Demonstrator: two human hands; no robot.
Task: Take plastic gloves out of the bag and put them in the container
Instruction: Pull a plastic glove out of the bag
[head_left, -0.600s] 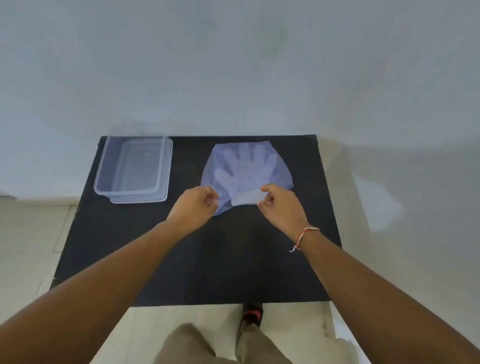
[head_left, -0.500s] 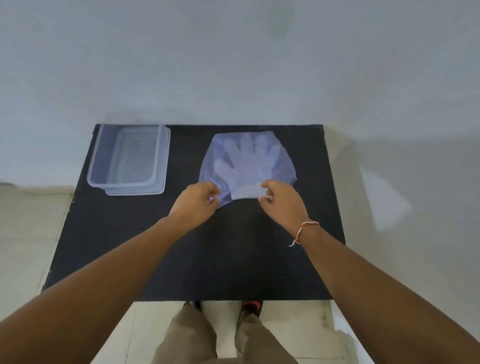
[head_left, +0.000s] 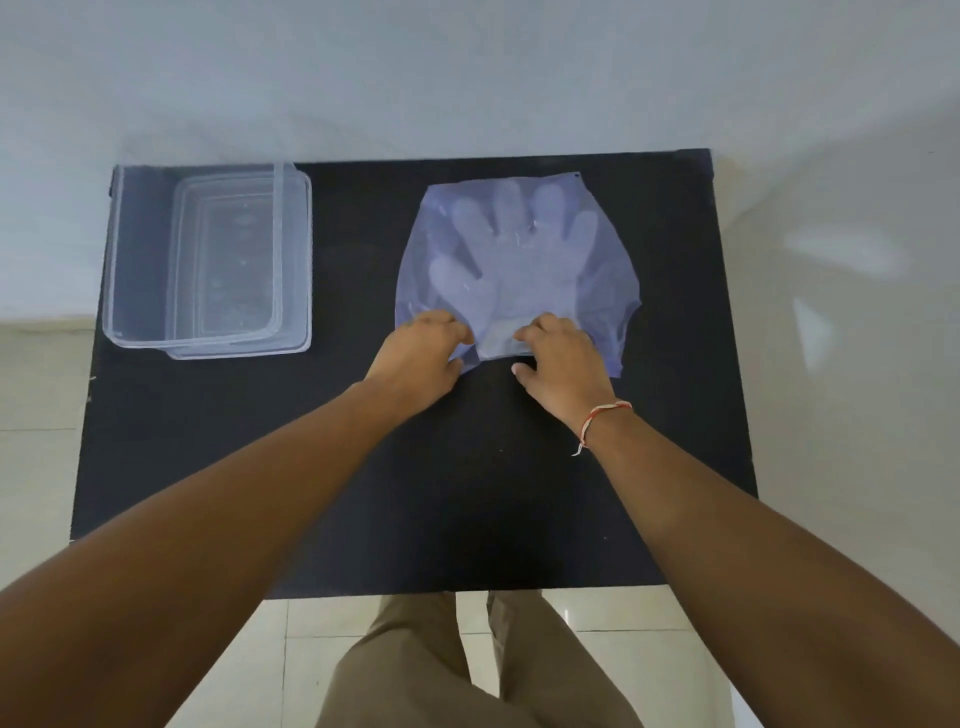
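Note:
A clear plastic bag (head_left: 608, 270) lies flat on the black table (head_left: 363, 467), toward the back right. Pale plastic gloves (head_left: 514, 254) show through it, fingers pointing away from me. My left hand (head_left: 415, 358) pinches the bag's near left edge. My right hand (head_left: 563, 364) pinches the near edge beside it, at the bag's mouth. A clear rectangular container (head_left: 140, 260) stands at the table's back left, apart from both hands.
The container seems to sit on or beside its clear lid (head_left: 296, 270). A pale wall rises right behind the table. Tiled floor and my trouser legs (head_left: 467, 670) show below the table's near edge.
The view has tilted down and closer. Both hands stay on the bag's near edge, with fingers curled tighter on the plastic.

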